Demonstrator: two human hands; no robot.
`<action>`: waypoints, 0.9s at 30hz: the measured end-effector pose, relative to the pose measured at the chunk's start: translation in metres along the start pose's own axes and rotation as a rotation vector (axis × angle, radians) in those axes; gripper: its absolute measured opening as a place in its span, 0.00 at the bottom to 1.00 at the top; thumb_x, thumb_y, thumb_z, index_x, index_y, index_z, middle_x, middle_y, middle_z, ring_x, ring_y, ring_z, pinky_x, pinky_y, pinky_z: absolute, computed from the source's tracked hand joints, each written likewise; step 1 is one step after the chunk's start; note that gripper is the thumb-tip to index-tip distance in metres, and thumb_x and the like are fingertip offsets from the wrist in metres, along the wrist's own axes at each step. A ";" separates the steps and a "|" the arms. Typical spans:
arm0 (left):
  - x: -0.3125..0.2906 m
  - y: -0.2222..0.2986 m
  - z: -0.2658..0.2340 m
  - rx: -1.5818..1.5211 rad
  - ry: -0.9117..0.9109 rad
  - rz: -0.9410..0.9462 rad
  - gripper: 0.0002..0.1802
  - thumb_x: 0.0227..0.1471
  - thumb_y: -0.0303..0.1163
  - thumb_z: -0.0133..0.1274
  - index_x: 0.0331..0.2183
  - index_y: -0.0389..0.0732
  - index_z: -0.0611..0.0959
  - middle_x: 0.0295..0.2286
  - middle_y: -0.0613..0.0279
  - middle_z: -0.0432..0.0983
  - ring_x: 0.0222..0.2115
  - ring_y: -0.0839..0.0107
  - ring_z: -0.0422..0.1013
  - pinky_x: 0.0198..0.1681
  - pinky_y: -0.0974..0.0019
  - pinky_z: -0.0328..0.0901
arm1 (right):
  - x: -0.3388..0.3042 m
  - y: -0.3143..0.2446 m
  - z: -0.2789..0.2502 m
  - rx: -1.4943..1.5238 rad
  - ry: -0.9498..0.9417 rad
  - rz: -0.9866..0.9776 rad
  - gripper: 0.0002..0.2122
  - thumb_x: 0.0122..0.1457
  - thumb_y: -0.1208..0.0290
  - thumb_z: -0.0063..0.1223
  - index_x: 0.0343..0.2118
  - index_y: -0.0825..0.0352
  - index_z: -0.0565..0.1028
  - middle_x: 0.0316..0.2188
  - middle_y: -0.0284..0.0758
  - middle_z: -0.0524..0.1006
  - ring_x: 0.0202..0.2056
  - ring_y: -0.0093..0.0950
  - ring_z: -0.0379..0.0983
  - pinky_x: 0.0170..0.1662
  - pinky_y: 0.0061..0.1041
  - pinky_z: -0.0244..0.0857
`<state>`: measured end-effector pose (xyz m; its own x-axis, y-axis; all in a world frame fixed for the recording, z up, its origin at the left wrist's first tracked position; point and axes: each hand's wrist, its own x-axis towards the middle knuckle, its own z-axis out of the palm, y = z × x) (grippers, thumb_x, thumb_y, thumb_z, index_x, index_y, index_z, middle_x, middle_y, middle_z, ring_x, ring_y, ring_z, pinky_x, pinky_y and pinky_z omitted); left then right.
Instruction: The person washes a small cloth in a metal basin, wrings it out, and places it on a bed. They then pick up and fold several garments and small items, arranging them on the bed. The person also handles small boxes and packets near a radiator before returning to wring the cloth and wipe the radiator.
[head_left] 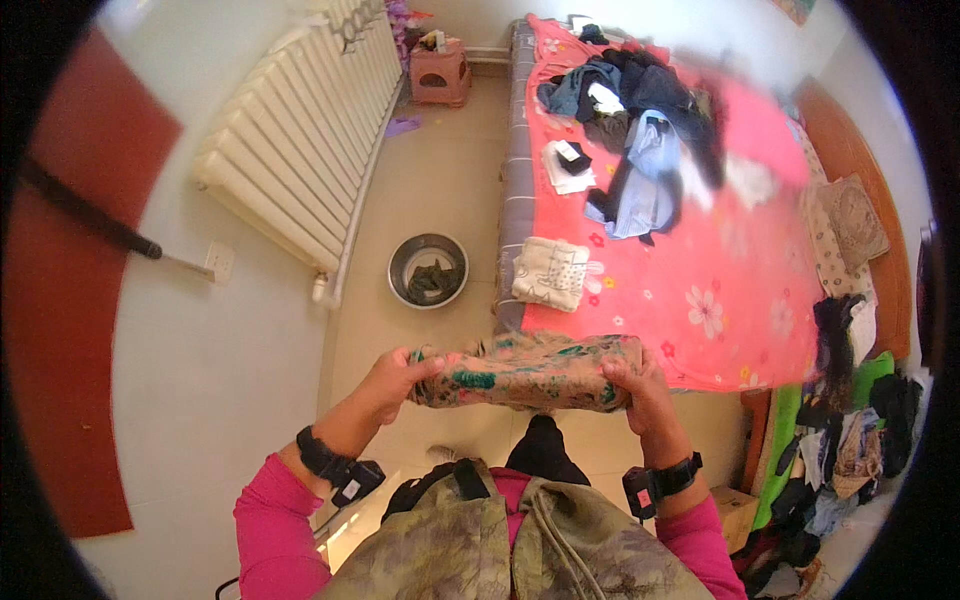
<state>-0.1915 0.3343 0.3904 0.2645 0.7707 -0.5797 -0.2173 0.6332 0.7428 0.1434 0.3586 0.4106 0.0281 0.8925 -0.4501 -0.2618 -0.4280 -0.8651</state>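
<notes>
A tan cloth with green and pink patterning point(530, 375) is stretched level between my two hands, in front of my body. My left hand point(398, 378) pinches its left end, thumb on top. At the other end my right hand point(645, 388) grips it the same way. The cloth looks folded into a long band; whether it is a garment cannot be made out. Just beyond it, at the bed's near left corner, lies a folded cream cloth with a dark print point(552, 274).
The bed has a pink flowered cover point(690, 290) with a heap of dark and blue clothes point(640, 130). A metal basin point(428, 271) holding a dark cloth stands on the floor. A white radiator point(300, 140) lines the left wall. More clothes point(840, 450) pile up at right.
</notes>
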 end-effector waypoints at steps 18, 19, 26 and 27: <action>0.216 0.179 0.254 0.103 -0.190 0.805 0.09 0.50 0.23 0.52 0.37 0.37 0.78 0.32 0.65 0.75 0.33 0.79 0.69 0.38 0.74 0.65 | 0.106 -0.228 -0.213 -0.211 0.027 -0.650 0.25 0.46 0.90 0.45 0.51 0.67 0.65 0.42 0.33 0.71 0.43 0.24 0.69 0.47 0.23 0.63; 0.222 0.170 0.251 0.156 -0.181 0.747 0.09 0.51 0.23 0.52 0.37 0.37 0.78 0.33 0.65 0.75 0.33 0.79 0.69 0.38 0.75 0.65 | 0.106 -0.219 -0.216 -0.236 0.090 -0.684 0.25 0.47 0.90 0.44 0.51 0.67 0.65 0.43 0.34 0.72 0.44 0.25 0.69 0.47 0.24 0.65; 0.295 0.032 0.197 0.454 -0.135 0.341 0.10 0.49 0.23 0.52 0.37 0.37 0.79 0.33 0.66 0.76 0.35 0.78 0.69 0.40 0.73 0.64 | 0.122 -0.064 -0.252 -0.251 0.187 -0.262 0.18 0.49 0.86 0.49 0.46 0.68 0.71 0.42 0.35 0.74 0.40 0.24 0.70 0.45 0.24 0.65; 0.304 0.000 0.190 0.486 -0.144 0.335 0.10 0.50 0.24 0.52 0.37 0.38 0.80 0.33 0.65 0.76 0.35 0.77 0.69 0.40 0.72 0.64 | 0.126 -0.032 -0.259 -0.301 0.217 -0.173 0.18 0.49 0.87 0.49 0.45 0.68 0.72 0.41 0.34 0.75 0.40 0.23 0.70 0.45 0.23 0.64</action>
<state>0.0672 0.5557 0.2777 0.3873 0.8840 -0.2619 0.1344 0.2269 0.9646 0.4054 0.4481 0.3239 0.2581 0.9181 -0.3008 0.0579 -0.3255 -0.9438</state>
